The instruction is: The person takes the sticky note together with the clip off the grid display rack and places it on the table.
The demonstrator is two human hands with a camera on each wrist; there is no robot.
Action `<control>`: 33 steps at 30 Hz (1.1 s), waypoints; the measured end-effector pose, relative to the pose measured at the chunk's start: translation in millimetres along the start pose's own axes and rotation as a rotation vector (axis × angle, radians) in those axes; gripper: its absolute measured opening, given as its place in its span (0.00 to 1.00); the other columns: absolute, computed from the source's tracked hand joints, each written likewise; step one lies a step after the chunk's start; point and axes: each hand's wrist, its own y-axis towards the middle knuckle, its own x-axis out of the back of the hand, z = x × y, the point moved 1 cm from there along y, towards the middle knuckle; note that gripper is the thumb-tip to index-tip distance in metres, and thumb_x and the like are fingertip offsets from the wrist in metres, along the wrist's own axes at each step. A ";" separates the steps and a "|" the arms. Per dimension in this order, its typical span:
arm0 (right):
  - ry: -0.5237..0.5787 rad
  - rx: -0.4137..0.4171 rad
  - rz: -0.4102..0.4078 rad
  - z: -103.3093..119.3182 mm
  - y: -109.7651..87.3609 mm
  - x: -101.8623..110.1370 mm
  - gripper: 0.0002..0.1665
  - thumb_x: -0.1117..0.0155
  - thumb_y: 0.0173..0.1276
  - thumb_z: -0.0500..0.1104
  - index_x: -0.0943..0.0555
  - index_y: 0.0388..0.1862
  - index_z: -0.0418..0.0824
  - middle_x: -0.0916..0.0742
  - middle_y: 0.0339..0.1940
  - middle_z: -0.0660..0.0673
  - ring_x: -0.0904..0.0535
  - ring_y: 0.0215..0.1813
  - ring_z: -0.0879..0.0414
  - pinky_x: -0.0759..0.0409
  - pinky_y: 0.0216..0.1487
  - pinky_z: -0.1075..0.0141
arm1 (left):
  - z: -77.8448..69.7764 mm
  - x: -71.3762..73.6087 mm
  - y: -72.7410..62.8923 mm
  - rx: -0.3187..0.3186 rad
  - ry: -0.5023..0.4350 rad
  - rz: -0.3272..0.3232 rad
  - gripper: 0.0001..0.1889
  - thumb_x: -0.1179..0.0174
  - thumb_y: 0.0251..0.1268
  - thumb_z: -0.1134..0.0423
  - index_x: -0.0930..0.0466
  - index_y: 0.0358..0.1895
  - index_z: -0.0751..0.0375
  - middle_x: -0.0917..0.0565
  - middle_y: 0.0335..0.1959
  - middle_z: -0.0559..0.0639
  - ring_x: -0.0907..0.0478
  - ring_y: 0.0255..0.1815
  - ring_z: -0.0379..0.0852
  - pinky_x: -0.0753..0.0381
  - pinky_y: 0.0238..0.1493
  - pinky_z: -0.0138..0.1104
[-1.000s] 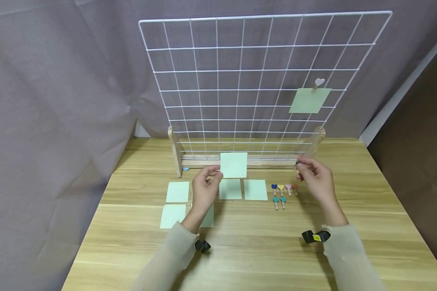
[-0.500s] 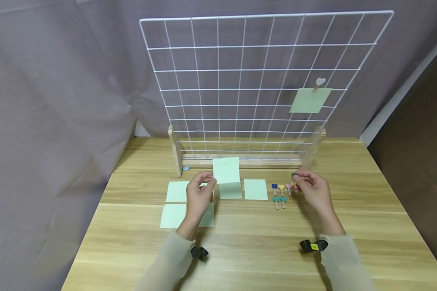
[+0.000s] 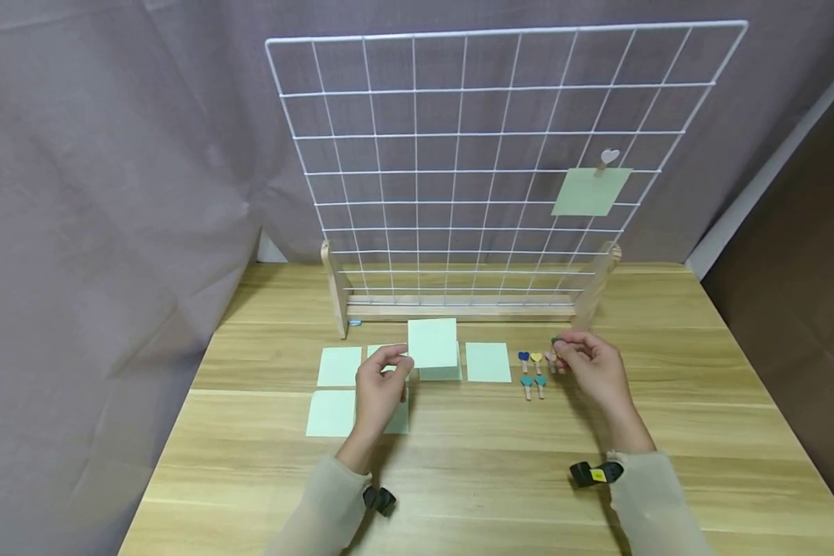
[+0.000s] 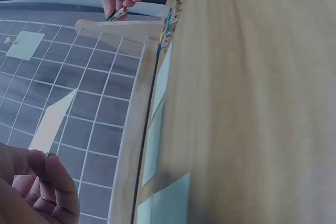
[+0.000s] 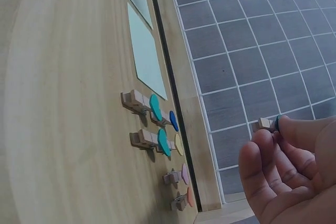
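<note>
My left hand point(image 3: 378, 384) pinches a pale green paper note point(image 3: 432, 343) by its left edge, thumb against fingers. The note hangs over the row of notes on the table, overlapping one of them in the head view. My right hand point(image 3: 598, 374) pinches a small wooden clothespin point(image 5: 266, 124) with a dark green heart. It is over the right end of the loose heart clothespins point(image 3: 537, 357), and in the head view its fingers hide the orange one point(image 5: 190, 196). A white-heart clothespin point(image 3: 609, 157) holds another green note point(image 3: 591, 192) on the white wire grid point(image 3: 459, 170).
The grid stands in a wooden base point(image 3: 459, 310) at the back of the wooden table point(image 3: 486, 479). Several green notes lie in two rows, with a lone note point(image 3: 488, 363) to the right. A small blue item point(image 3: 354, 323) lies by the base's left foot. Grey cloth point(image 3: 146, 193) hangs behind.
Both hands have come down and nearer to me, the right one also a little leftward. The held note has dropped lower and shifted slightly left. Both grips stay as they were.
</note>
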 end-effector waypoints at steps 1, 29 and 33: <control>0.000 -0.001 0.000 -1.1 0.1 -0.3 0.17 0.39 0.80 0.34 0.23 0.58 0.20 0.11 0.37 0.47 0.14 0.35 0.60 0.12 0.37 0.69 | 1.2 0.0 -1.7 0.002 -0.005 0.006 0.10 0.37 0.71 0.74 0.14 0.52 0.70 0.15 0.36 0.60 0.29 0.12 0.38 0.32 0.15 0.25; -0.010 -0.143 0.038 -23.5 -11.2 -0.4 0.20 0.38 0.81 0.37 0.23 0.60 0.22 0.11 0.40 0.42 0.16 0.35 0.62 0.12 0.38 0.68 | 30.3 3.2 -43.2 0.178 -0.005 0.075 0.12 0.36 0.70 0.75 0.16 0.54 0.70 0.13 0.37 0.64 0.28 0.13 0.42 0.27 0.16 0.27; -0.015 -0.158 0.067 -29.8 -12.3 -0.7 0.19 0.38 0.80 0.36 0.23 0.60 0.21 0.12 0.38 0.43 0.17 0.35 0.61 0.13 0.38 0.68 | 33.5 4.0 -46.2 0.200 -0.015 0.094 0.15 0.37 0.69 0.76 0.18 0.57 0.71 0.13 0.36 0.68 0.28 0.12 0.42 0.26 0.15 0.28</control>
